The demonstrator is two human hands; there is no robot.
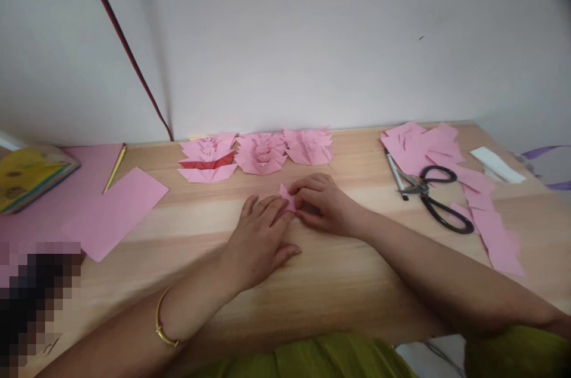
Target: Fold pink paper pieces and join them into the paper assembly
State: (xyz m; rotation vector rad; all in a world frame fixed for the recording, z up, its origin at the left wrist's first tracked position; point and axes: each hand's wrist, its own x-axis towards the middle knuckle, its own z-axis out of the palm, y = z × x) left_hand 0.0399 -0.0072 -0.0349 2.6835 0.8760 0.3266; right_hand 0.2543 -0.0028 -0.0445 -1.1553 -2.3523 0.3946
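On the wooden table a small folded piece of pink paper (pixel 288 198) lies mostly covered by my two hands, one pointed corner showing between them. My left hand (pixel 261 241) rests on it with the fingers stretched out flat and the thumb apart. From the right, my right hand (pixel 328 205) pinches the paper's edge with curled fingers. Just beyond, along the wall, sit three rows of folded pink paper pieces (pixel 262 155) with little drawn marks, one red piece (pixel 209 161) among those at left.
Right of my hands lie black-handled scissors (pixel 423 188), a marker (pixel 395 173), loose pink paper pieces (pixel 405 143) and a white strip (pixel 497 164). To the left are a pink sheet (pixel 122 211), a yellow pencil (pixel 115 170) and a yellow-covered book (pixel 33 176). A pixelated patch covers the lower left.
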